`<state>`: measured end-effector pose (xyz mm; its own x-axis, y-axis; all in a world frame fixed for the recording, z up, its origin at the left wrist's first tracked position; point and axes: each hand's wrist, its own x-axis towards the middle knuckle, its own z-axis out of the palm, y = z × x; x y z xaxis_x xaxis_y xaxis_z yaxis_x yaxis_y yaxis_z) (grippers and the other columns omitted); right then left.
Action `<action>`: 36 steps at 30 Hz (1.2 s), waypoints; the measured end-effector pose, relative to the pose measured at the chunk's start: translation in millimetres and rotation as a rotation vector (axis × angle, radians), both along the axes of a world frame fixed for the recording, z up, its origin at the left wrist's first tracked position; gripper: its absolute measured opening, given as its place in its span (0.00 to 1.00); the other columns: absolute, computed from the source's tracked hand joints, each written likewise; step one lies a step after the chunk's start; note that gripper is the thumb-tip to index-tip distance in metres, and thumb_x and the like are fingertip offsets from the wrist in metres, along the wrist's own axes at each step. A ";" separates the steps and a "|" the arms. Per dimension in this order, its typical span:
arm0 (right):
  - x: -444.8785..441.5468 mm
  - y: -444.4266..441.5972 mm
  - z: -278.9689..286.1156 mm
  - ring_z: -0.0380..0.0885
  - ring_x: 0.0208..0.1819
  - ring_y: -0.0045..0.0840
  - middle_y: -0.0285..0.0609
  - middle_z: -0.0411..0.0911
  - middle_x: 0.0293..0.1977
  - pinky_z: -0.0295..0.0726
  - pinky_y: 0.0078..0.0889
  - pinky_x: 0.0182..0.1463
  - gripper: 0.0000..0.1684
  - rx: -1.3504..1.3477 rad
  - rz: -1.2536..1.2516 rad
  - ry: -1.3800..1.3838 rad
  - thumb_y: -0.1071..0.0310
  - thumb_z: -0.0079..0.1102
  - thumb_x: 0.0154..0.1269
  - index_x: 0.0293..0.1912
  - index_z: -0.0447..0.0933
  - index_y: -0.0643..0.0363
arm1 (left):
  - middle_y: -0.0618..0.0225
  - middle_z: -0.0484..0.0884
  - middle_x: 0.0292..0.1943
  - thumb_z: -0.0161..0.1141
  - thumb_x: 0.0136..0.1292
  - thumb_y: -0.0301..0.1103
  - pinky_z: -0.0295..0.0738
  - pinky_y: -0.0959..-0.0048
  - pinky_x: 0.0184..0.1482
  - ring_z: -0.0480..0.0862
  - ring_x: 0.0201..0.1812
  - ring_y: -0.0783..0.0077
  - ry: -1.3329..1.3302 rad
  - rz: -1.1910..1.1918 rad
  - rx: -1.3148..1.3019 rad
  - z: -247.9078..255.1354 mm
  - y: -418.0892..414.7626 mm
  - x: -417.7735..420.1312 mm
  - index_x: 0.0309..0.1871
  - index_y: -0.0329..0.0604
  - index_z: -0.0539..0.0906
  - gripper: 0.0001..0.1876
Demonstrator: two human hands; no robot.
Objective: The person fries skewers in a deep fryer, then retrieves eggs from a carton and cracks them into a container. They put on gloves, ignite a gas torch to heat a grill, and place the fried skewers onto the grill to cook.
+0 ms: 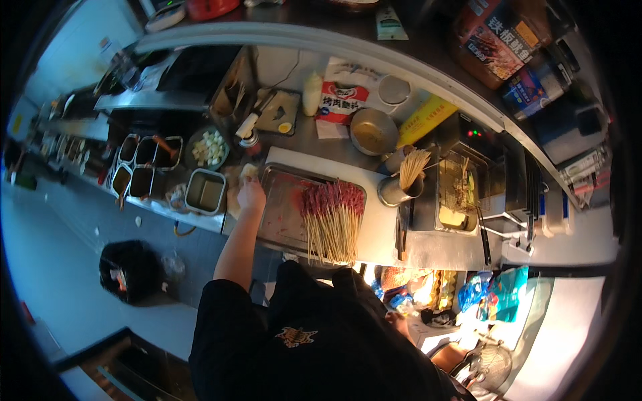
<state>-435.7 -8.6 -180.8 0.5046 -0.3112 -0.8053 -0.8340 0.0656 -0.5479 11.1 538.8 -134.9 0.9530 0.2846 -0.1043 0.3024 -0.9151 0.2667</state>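
My left hand [252,194] is at the left end of a metal tray [283,200], its fingers closed on a pale crumpled item [249,172], perhaps a cloth. On the tray's right half lie many bamboo skewers [332,233] side by side, with red raw meat [335,196] at their far ends. The tray rests partly on a white cutting board [378,220]. Low at the right, beside my dark shirt, my right hand [398,323] is partly hidden near a lit lower shelf; what it touches does not show.
Left are sauce containers [145,150], a bowl of white cubes [208,149] and a square metal container [205,191]. A blowtorch [248,131] and a metal pot [374,131] stand behind. Right are a skewer-filled cup [396,193], a knife [402,233] and a fryer [457,200]. A black bag [129,270] sits on the floor.
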 end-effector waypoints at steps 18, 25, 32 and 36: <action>-158.4 216.5 42.1 0.86 0.29 0.28 0.46 0.86 0.37 0.85 0.32 0.35 0.22 -0.294 -0.616 0.344 0.55 0.56 0.73 0.50 0.82 0.67 | 0.46 0.81 0.60 0.51 0.69 0.25 0.74 0.54 0.67 0.79 0.64 0.48 0.000 -0.933 0.231 -96.3 -200.9 265.8 0.58 0.35 0.82 0.17; -182.8 222.4 16.5 0.87 0.38 0.32 0.45 0.88 0.35 0.85 0.35 0.45 0.22 -0.208 -0.392 0.457 0.51 0.57 0.70 0.45 0.87 0.59 | 0.45 0.85 0.54 0.55 0.68 0.25 0.83 0.55 0.51 0.87 0.51 0.47 -0.024 -0.401 -0.317 -104.2 -199.3 305.2 0.50 0.32 0.83 0.12; -174.2 52.9 -43.9 0.86 0.30 0.32 0.44 0.86 0.29 0.84 0.38 0.42 0.19 -0.375 -0.230 0.338 0.55 0.54 0.71 0.40 0.85 0.61 | 0.43 0.85 0.54 0.58 0.66 0.29 0.81 0.56 0.52 0.85 0.56 0.46 0.147 -0.306 0.016 -50.1 -216.5 288.8 0.57 0.30 0.81 0.18; -99.0 -87.6 19.9 0.85 0.33 0.33 0.47 0.85 0.33 0.83 0.38 0.41 0.16 -0.405 -0.525 0.093 0.58 0.56 0.74 0.44 0.80 0.63 | 0.40 0.84 0.55 0.61 0.68 0.36 0.81 0.54 0.53 0.85 0.57 0.46 0.119 -0.526 0.351 -35.6 -206.8 282.1 0.57 0.29 0.81 0.20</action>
